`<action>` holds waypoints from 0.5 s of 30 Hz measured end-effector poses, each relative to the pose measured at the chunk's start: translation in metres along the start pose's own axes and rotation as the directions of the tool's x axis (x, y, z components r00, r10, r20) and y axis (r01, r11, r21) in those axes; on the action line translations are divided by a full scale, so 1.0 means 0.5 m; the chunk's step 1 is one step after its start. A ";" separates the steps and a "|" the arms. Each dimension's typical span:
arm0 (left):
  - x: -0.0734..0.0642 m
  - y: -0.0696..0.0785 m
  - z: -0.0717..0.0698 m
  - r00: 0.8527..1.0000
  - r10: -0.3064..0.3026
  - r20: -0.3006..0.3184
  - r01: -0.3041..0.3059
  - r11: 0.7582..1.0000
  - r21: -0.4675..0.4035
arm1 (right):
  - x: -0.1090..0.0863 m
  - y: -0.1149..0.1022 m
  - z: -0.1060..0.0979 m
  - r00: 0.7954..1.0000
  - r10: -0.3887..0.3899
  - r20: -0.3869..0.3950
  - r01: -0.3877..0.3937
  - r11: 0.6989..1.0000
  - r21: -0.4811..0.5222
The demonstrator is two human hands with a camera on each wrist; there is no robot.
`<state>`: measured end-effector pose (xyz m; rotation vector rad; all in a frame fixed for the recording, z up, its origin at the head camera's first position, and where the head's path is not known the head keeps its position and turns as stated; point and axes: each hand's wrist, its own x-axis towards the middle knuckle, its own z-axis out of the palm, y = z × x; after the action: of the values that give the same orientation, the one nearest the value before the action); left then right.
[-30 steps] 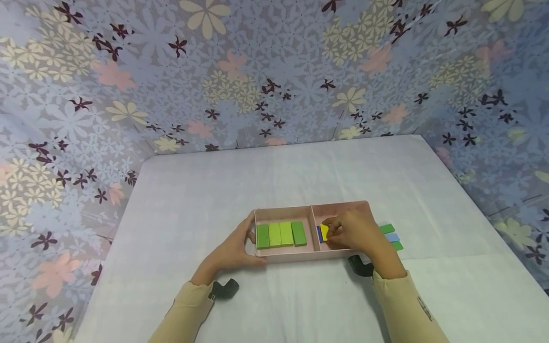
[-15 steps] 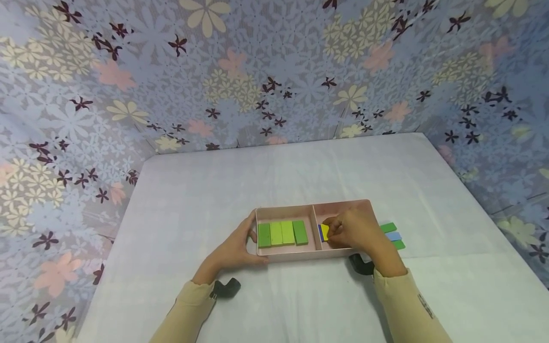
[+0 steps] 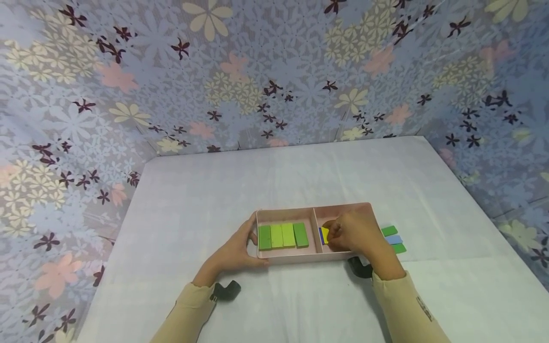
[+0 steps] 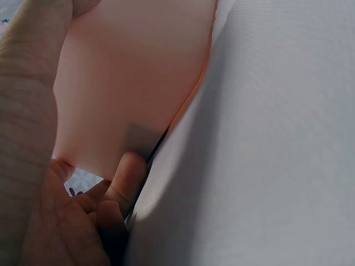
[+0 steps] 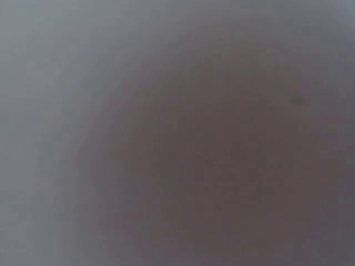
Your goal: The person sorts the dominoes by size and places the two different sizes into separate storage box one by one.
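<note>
A pink two-compartment tray (image 3: 296, 259) lies on the table. My left hand (image 3: 233, 247) grips its left end, thumb along the front wall; the left wrist view shows fingers (image 4: 130, 172) against the pink wall (image 4: 122, 88). Inside the right compartment, my right hand (image 3: 353, 231) pinches a flat yellow block (image 3: 324, 235) close to the divider. A blue block (image 3: 320, 236) stands just left of it. The right hand covers much of that compartment. In the left compartment, green (image 3: 265, 237) and lime blocks (image 3: 282, 235) form a row. The right wrist view is a blur.
Beyond the tray's right end lie two green blocks (image 3: 389, 231) with a light blue block (image 3: 393, 239) between them, partly behind my right wrist. A white cloth (image 3: 214, 186) covers the table, and floral fabric (image 3: 274, 71) hangs behind it.
</note>
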<state>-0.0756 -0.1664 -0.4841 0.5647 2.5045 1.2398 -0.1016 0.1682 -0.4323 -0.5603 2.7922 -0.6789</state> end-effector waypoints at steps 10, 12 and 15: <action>-0.001 0.001 0.003 1.000 0.005 -0.002 -0.005 1.000 -0.006 | -0.005 0.001 -0.001 1.000 -0.008 0.015 0.007 0.998 0.056; -0.001 0.003 0.001 1.000 0.006 -0.005 -0.006 1.000 -0.001 | -0.004 0.000 -0.002 1.000 -0.012 0.016 0.011 0.997 0.072; -0.001 0.005 -0.002 1.000 0.008 -0.004 -0.008 1.000 0.001 | -0.003 0.001 -0.002 1.000 -0.026 0.015 0.025 0.997 0.073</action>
<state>-0.0752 -0.1660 -0.4817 0.5744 2.5086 1.2437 -0.1007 0.1697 -0.4313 -0.5857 2.7372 -0.7747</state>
